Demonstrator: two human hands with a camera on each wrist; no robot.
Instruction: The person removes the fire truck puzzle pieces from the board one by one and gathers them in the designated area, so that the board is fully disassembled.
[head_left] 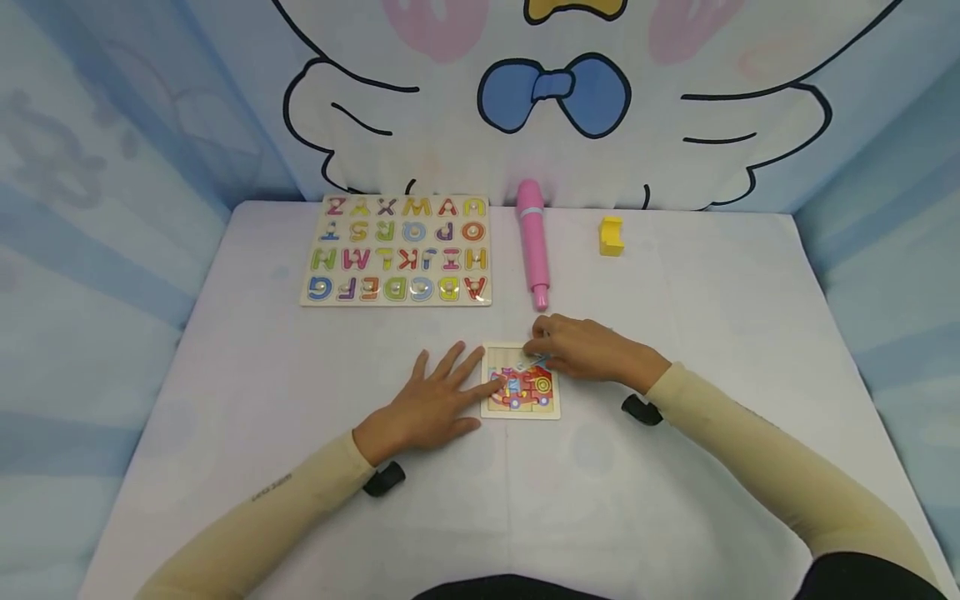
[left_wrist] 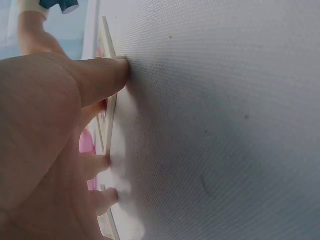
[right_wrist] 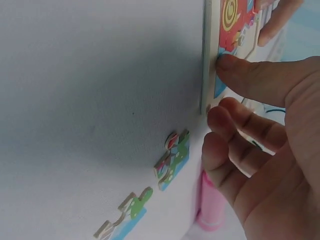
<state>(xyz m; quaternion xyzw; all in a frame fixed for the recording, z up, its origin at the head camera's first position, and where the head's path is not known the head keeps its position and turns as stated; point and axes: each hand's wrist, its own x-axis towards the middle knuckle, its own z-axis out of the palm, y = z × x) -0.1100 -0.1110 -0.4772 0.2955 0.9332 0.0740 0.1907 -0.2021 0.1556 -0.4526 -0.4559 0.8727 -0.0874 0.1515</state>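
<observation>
A small wooden jigsaw puzzle (head_left: 521, 406) with a red vehicle picture lies in its framed tray, its upper left part bare wood. My left hand (head_left: 429, 410) lies spread with straight fingers at the tray's left side, a fingertip resting on the picture. At the upper right corner, my right hand (head_left: 588, 348) has its fingers curled, the thumb on a blue puzzle piece (right_wrist: 220, 86) inside the frame. In the right wrist view, two loose puzzle pieces, one green and blue (right_wrist: 175, 161) and another (right_wrist: 131, 214), lie on the table by the right hand.
An alphabet board (head_left: 396, 305) with several coloured letters lies at the back left. Beside it is a pink pen-shaped object (head_left: 534, 246). A small yellow block (head_left: 611, 237) stands at the back right. A printed curtain (head_left: 555, 158) hangs behind the white table (head_left: 300, 400).
</observation>
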